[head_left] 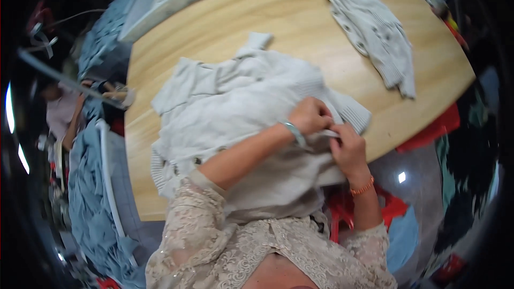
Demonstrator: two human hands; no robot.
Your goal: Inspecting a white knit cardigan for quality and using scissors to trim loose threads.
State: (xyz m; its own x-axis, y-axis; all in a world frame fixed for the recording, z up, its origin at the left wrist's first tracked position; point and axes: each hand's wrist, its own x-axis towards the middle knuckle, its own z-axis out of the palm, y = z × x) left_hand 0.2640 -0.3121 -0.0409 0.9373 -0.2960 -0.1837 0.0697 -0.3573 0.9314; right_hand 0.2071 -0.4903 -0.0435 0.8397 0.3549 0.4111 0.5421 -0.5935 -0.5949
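Note:
A cream knit cardigan (230, 107) with dark buttons lies spread over the near part of the wooden table, its lower part hanging toward my body. My left hand (311, 116) reaches across it, fingers closed on a fold near its right side. Close beside it, my right hand (349, 149) pinches the same edge of the knit. The two hands' fingertips almost meet; the exact bit of fabric between them is partly hidden and blurred. A ribbed band (353, 113) of the cardigan sticks out just beyond my hands.
Another folded cream cardigan (375, 35) lies at the table's (289, 16) far right. A pale bin (176, 0) with cream garments stands at the far left. Blue-grey garments (88, 192) hang over a white rail on the left, where another person (61, 112) sits. Red cloth (433, 128) is beside the table's right edge.

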